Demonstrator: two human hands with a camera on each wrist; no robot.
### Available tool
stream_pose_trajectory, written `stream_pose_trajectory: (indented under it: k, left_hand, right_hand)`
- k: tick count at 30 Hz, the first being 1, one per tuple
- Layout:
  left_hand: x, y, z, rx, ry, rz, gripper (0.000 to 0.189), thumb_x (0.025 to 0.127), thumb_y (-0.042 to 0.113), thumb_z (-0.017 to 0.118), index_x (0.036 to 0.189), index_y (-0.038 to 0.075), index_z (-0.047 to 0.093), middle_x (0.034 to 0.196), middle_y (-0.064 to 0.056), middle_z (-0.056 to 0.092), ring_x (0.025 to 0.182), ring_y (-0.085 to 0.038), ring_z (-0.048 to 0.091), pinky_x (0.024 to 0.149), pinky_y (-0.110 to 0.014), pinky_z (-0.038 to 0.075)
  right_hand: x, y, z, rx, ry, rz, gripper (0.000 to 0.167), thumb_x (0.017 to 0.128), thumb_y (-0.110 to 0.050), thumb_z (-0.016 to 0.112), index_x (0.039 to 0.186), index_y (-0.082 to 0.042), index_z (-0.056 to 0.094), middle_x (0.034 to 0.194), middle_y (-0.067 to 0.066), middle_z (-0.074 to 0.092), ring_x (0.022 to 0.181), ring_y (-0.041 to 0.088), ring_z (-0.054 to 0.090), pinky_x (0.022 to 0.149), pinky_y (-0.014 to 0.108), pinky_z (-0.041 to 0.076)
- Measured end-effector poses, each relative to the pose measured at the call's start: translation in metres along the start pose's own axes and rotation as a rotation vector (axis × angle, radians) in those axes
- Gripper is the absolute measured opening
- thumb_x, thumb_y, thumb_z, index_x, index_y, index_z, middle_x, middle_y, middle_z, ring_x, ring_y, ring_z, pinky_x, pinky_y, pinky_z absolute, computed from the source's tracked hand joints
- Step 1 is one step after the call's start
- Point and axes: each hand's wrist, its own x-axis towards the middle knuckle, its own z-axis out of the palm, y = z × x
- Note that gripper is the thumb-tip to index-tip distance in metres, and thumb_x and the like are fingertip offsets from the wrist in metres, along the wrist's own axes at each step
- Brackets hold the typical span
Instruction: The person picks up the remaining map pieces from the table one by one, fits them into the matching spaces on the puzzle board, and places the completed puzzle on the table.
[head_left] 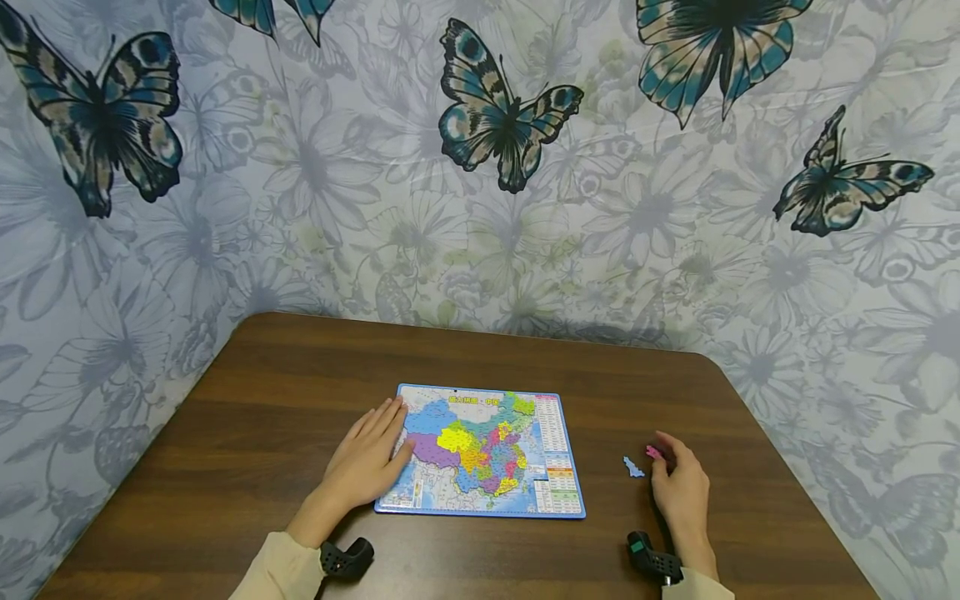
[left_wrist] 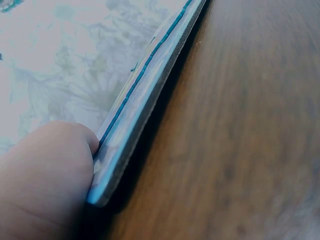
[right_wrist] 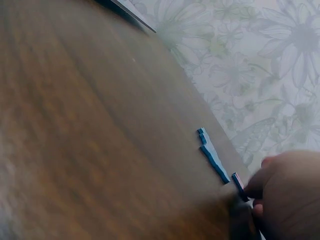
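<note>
A map puzzle board (head_left: pixel 555 500) with a blue border and multicoloured regions lies flat on the table. My left hand (head_left: pixel 367 454) rests on its left edge, fingers stretched out and thumb over the lower left part. In the left wrist view, the thumb (left_wrist: pixel 50 175) sits against the board's edge (left_wrist: pixel 135 130). To the right of the board, my right hand (head_left: pixel 681 483) pinches a small pink puzzle piece (head_left: pixel 653 452) between thumb and forefinger, low at the table. A light blue puzzle piece (head_left: pixel 633 467) lies just left of that hand; it also shows in the right wrist view (right_wrist: pixel 214 156).
The brown wooden table (head_left: pixel 300 367) has rounded far corners and reaches to a wall covering (head_left: pixel 337 208) with butterflies and flowers. Black wrist devices sit on the left wrist (head_left: pixel 347 559) and the right wrist (head_left: pixel 654 558).
</note>
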Motion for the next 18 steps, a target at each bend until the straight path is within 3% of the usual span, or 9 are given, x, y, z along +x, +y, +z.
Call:
stream_pose_trajectory:
  k: [8, 18]
  left_hand:
    - [0.0008, -0.0003, 0.0003, -0.003, -0.008, -0.008, 0.071, 0.105, 0.044, 0.052, 0.159, 0.001, 0.035, 0.168, -0.015, 0.029, 0.157, -0.035, 0.026, 0.128, -0.054, 0.019]
    - [0.0016, -0.0011, 0.0025, -0.007, -0.013, -0.006, 0.071, 0.105, 0.045, 0.052, 0.159, 0.001, 0.035, 0.168, -0.015, 0.029, 0.157, -0.034, 0.025, 0.128, -0.053, 0.019]
  right_hand:
    - [0.0013, 0.0, 0.0045, -0.039, 0.08, -0.069, 0.041, 0.09, -0.014, 0.078, 0.121, 0.009, 0.068, 0.108, 0.029, 0.072, 0.094, 0.044, 0.07, 0.084, 0.06, 0.054]
    - [-0.0007, 0.0002, 0.009, -0.028, 0.052, -0.043, 0.033, 0.094, -0.013, 0.073, 0.122, 0.004, 0.069, 0.106, 0.023, 0.074, 0.103, 0.045, 0.066, 0.09, 0.061, 0.047]
